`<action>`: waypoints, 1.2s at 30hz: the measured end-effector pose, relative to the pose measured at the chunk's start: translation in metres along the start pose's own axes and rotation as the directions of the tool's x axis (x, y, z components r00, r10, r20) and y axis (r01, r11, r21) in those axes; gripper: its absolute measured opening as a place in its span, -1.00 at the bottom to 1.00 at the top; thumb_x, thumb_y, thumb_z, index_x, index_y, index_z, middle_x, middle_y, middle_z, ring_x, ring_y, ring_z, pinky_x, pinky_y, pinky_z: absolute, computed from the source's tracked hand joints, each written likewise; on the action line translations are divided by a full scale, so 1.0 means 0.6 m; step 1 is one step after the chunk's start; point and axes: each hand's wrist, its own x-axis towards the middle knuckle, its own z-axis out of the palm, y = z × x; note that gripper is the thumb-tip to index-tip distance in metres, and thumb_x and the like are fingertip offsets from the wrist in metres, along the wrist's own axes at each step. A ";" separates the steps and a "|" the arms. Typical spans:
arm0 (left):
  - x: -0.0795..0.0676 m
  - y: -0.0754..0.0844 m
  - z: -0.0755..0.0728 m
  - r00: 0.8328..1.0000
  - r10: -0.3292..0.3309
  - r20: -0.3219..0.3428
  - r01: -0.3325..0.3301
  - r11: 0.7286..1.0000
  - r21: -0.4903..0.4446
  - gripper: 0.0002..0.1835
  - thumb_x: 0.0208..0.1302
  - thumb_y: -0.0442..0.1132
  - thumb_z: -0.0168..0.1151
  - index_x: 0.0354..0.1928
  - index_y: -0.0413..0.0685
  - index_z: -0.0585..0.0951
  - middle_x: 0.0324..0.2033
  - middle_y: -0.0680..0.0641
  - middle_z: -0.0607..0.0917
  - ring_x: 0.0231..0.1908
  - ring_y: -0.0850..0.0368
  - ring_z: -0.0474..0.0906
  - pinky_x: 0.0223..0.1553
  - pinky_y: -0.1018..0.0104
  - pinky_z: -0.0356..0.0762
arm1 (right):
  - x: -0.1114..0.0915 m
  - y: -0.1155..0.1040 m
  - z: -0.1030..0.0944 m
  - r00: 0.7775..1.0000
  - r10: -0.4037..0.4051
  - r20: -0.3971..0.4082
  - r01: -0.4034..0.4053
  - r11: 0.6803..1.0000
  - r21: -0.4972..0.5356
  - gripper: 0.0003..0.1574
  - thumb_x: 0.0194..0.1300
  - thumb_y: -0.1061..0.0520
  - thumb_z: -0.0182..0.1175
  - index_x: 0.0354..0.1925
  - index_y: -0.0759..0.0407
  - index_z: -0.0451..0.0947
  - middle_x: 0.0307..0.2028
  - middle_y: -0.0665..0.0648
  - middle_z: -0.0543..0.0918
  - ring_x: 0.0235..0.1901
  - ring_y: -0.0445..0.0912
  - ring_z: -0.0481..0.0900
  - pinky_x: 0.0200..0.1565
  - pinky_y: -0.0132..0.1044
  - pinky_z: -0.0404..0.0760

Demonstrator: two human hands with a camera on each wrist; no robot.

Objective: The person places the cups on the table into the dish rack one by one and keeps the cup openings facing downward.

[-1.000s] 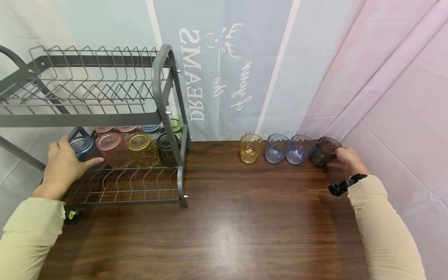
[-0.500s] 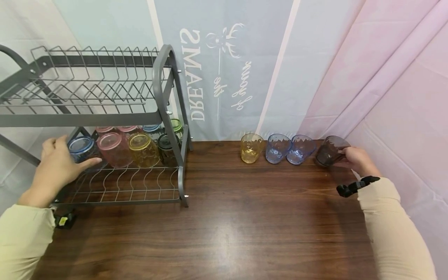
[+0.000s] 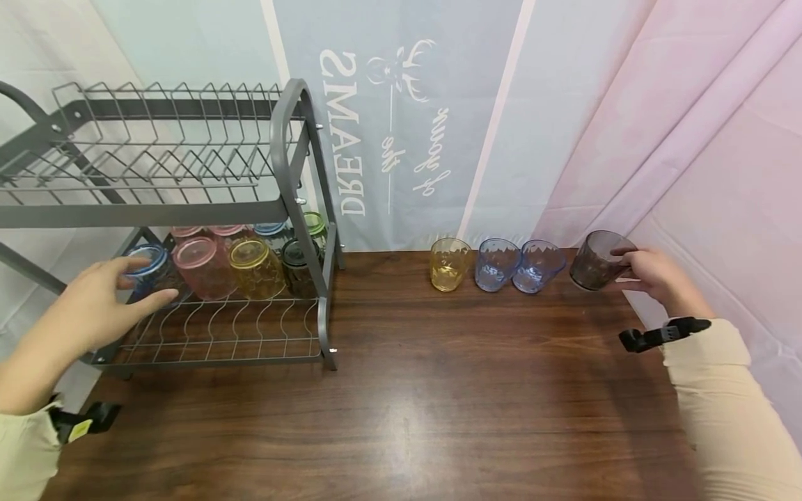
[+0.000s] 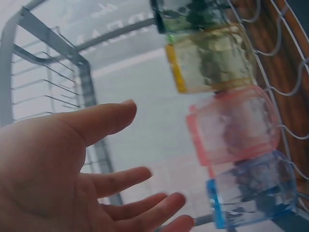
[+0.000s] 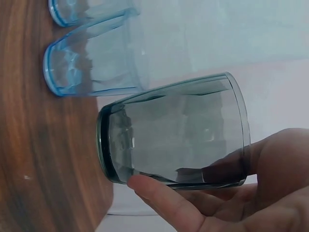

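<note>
My left hand [image 3: 103, 304] is beside the rack's lower tier, fingers and thumb spread. In the left wrist view, a gap separates them from the upside-down blue glass [image 4: 256, 188]. Next to that stand an upside-down pink glass [image 3: 203, 268] and a yellow one [image 3: 255, 270]. My right hand [image 3: 658, 275] holds a dark grey glass [image 5: 174, 135] by its side, mouth up, at the right end of the row. In the right wrist view its base looks raised off the table. To its left, two blue glasses [image 3: 537, 268] and a yellow glass [image 3: 448, 266] stand upright.
The two-tier metal rack [image 3: 303, 209] fills the left side, with a wire upper tier above the glasses. More upside-down glasses sit in its lower tier, including a dark one [image 3: 301, 270]. Printed cloth [image 3: 388, 139] hangs behind the brown table [image 3: 438, 383] and along its right side.
My left hand has drawn back toward the lower left, off the blue glass in the rack. My right hand has moved right with the dark grey glass, widening the gap from the blue glass beside it.
</note>
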 end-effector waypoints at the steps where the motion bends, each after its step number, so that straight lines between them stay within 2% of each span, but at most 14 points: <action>1: -0.003 0.004 -0.002 1.000 0.018 0.015 -0.018 1.000 -0.007 -0.13 0.46 0.17 0.18 0.37 -0.54 0.26 0.16 -0.70 0.35 0.08 -0.62 0.36 -0.07 -0.55 0.33 | -0.003 -0.004 -0.001 1.000 -0.002 0.007 0.002 1.000 -0.004 -0.43 0.51 0.30 -0.37 0.37 0.58 0.06 -0.28 -0.08 0.49 -0.30 -0.34 0.59 -0.14 -0.25 0.74; 4: -0.011 0.016 -0.008 0.995 0.075 0.072 -0.070 0.996 -0.063 -0.26 0.47 0.10 0.20 0.31 -0.48 0.37 0.06 -0.57 0.55 0.03 -0.54 0.49 -0.14 -0.41 0.45 | -0.011 -0.014 0.000 1.000 -0.012 0.007 0.012 0.999 -0.031 -0.40 0.52 0.29 -0.35 0.41 0.60 0.01 -0.24 -0.06 0.49 -0.28 -0.35 0.59 -0.13 -0.24 0.74; 6: -0.014 0.024 -0.010 0.987 0.121 0.105 -0.107 0.987 -0.122 -0.36 0.47 0.04 0.23 0.28 -0.39 0.44 0.00 -0.44 0.64 -0.01 -0.42 0.59 -0.17 -0.17 0.58 | -0.015 -0.020 0.002 1.000 -0.024 0.001 0.024 0.998 -0.060 -0.39 0.53 0.28 -0.35 0.42 0.59 0.01 -0.16 0.02 0.47 -0.28 -0.37 0.58 -0.12 -0.25 0.74; 10: -0.017 0.044 -0.010 0.967 0.216 0.132 -0.186 0.960 -0.207 -0.55 0.45 -0.09 0.28 0.22 -0.22 0.55 -0.05 -0.18 0.72 -0.13 0.12 0.69 -0.29 0.32 0.61 | -0.022 -0.039 0.009 0.999 -0.053 0.006 0.054 0.993 -0.102 -0.36 0.54 0.27 -0.36 0.46 0.57 -0.02 -0.04 0.11 0.42 -0.26 -0.42 0.55 -0.10 -0.28 0.73; 13: -0.021 0.064 -0.008 0.950 0.281 0.138 -0.242 0.938 -0.248 -0.62 0.44 -0.14 0.30 0.19 -0.15 0.58 -0.02 -0.10 0.72 -0.17 0.45 0.59 -0.26 0.42 0.61 | -0.028 -0.057 0.020 0.997 -0.072 0.018 0.074 0.992 -0.100 -0.35 0.53 0.28 -0.35 0.47 0.56 -0.03 -0.13 -0.04 0.50 -0.25 -0.43 0.56 -0.12 -0.32 0.72; 16: -0.025 0.087 -0.003 0.923 0.354 0.151 -0.298 0.906 -0.302 -0.65 0.43 -0.20 0.31 0.17 -0.16 0.60 0.01 -0.09 0.70 -0.15 0.48 0.58 -0.20 0.42 0.63 | -0.036 -0.078 0.035 0.996 -0.081 0.022 0.083 0.994 -0.076 -0.36 0.51 0.31 -0.33 0.47 0.53 0.00 -0.25 -0.25 0.53 -0.25 -0.43 0.57 -0.14 -0.35 0.71; 20: -0.028 0.121 0.008 0.878 0.438 0.192 -0.347 0.860 -0.375 -0.67 0.44 -0.23 0.29 0.17 -0.17 0.60 -0.01 -0.02 0.71 -0.11 0.36 0.62 -0.14 0.37 0.65 | -0.047 -0.100 0.057 0.994 -0.105 0.013 0.106 0.992 -0.071 -0.36 0.48 0.35 -0.31 0.46 0.49 0.05 -0.29 -0.32 0.56 -0.25 -0.43 0.57 -0.16 -0.37 0.71; 25: -0.027 0.158 0.018 0.803 0.520 0.290 -0.326 0.791 -0.518 -0.68 0.51 -0.21 0.20 0.20 -0.18 0.58 -0.05 0.02 0.70 -0.08 0.24 0.66 -0.10 0.31 0.66 | -0.059 -0.119 0.083 0.985 -0.173 -0.001 0.172 0.980 -0.104 -0.39 0.46 0.34 -0.32 0.42 0.47 0.17 -0.24 -0.28 0.59 -0.23 -0.41 0.58 -0.18 -0.33 0.72; 30: -0.024 0.188 0.027 0.749 0.583 0.315 -0.301 0.723 -0.622 -0.69 0.53 -0.19 0.16 0.20 -0.15 0.58 0.00 -0.03 0.70 -0.01 0.14 0.67 -0.02 0.30 0.65 | -0.073 -0.143 0.110 0.971 -0.237 0.023 0.238 0.964 -0.115 -0.37 0.45 0.34 -0.34 0.42 0.49 0.18 -0.19 -0.21 0.62 -0.20 -0.38 0.61 -0.21 -0.34 0.70; 31: -0.023 0.195 0.030 0.739 0.597 0.313 -0.302 0.708 -0.639 -0.69 0.53 -0.20 0.17 0.19 -0.15 0.58 0.01 -0.04 0.69 0.00 0.11 0.67 0.01 0.29 0.64 | -0.076 -0.147 0.115 0.968 -0.251 0.027 0.253 0.960 -0.118 -0.36 0.45 0.35 -0.34 0.43 0.50 0.18 -0.16 -0.17 0.63 -0.20 -0.38 0.61 -0.21 -0.34 0.70; 33: -0.021 0.207 0.039 0.714 0.623 0.319 -0.293 0.680 -0.672 -0.67 0.52 -0.20 0.18 0.20 -0.19 0.57 0.04 -0.10 0.69 0.04 0.06 0.66 0.08 0.29 0.62 | -0.082 -0.156 0.125 0.959 -0.282 0.031 0.284 0.948 -0.141 -0.37 0.47 0.34 -0.35 0.43 0.49 0.19 -0.07 0.04 0.67 -0.18 -0.40 0.62 -0.21 -0.35 0.69; 36: -0.019 0.225 0.055 0.688 0.645 0.333 -0.282 0.660 -0.696 -0.65 0.52 -0.18 0.18 0.22 -0.20 0.56 0.07 -0.13 0.67 0.09 0.02 0.64 0.15 0.30 0.57 | -0.089 -0.166 0.140 0.943 -0.329 0.044 0.331 0.922 -0.200 -0.38 0.51 0.31 -0.38 0.42 0.47 0.22 0.10 0.40 0.62 -0.15 -0.44 0.60 -0.19 -0.39 0.67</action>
